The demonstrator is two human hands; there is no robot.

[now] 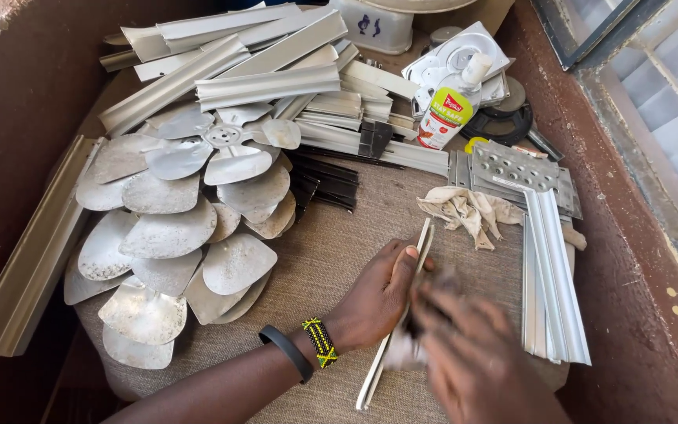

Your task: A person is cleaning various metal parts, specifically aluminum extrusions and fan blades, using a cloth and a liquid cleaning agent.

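Observation:
My left hand (378,294) grips a long thin aluminium strip (424,239) that lies on the brown woven cloth surface (323,243). A black band and a beaded yellow-black bracelet sit on that wrist. My right hand (472,357) is blurred with motion and presses a small pale rag (402,353) against the strip's middle. The strip's lower end (366,392) pokes out below both hands.
A pile of metal fan blades (174,235) lies at left. Aluminium profiles (260,71) are stacked at the back, more strips (551,283) at right. A crumpled beige cloth (468,212), a white bottle with green label (447,106) and perforated plates (515,169) are behind the hands.

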